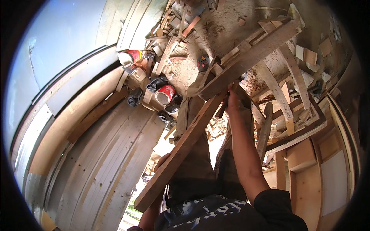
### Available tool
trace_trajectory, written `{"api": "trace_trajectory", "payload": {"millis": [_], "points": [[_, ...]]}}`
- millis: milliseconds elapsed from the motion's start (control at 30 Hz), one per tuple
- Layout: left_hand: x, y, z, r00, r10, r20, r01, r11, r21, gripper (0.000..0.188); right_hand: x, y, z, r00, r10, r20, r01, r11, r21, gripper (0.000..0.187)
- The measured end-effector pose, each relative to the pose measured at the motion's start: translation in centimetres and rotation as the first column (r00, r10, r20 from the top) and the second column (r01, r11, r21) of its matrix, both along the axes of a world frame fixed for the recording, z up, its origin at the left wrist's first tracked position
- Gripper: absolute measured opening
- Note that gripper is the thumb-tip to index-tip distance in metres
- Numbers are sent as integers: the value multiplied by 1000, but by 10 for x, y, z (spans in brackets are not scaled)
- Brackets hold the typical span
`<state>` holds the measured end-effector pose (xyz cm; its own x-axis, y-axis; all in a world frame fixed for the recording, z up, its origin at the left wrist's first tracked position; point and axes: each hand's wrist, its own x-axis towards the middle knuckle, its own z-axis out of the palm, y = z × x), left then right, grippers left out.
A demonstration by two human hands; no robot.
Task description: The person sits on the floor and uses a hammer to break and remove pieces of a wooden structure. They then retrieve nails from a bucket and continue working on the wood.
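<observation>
A long wooden beam slants across my lap, its near end at the lower left. My left hand is closed round it from the far side, with only some fingers showing past the edge. The beam's far end meets a thick plank, which lies slanting toward the upper right. Beside that meeting point my right hand is closed, its fingers partly hidden. A dark, narrow piece shows just below it, but what this hand grips I cannot make out.
Ribbed boards stand on the left. A red can and black plastic bags lie beyond them. Wood offcuts litter the ground. Curved wooden pieces and a panelled wooden frame are on the right.
</observation>
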<state>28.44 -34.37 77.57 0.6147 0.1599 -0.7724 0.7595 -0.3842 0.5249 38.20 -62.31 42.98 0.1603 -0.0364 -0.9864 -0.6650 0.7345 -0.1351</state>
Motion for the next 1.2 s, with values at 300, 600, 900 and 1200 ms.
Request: {"api": "trace_trajectory", "payload": {"millis": [300, 600, 900, 1200], "points": [[21, -6, 6, 998, 40, -53, -45, 993, -111, 52, -4, 2, -4, 999, -29, -39, 28, 1000, -9, 43], [81, 12, 25, 945, -319, -76, 299, 933, -199, 46, -13, 2, -23, 990, -105, -98, 107, 994, 22, 43], [175, 41, -35, 936, -302, -183, 256, 937, -236, 39, -15, 1, -19, 991, -71, -113, 70, 997, -18, 57], [208, -99, -134, 864, -464, -196, 417, 877, -239, 50, -10, 13, -22, 993, -77, -88, 70, 994, -84, 36]]}}
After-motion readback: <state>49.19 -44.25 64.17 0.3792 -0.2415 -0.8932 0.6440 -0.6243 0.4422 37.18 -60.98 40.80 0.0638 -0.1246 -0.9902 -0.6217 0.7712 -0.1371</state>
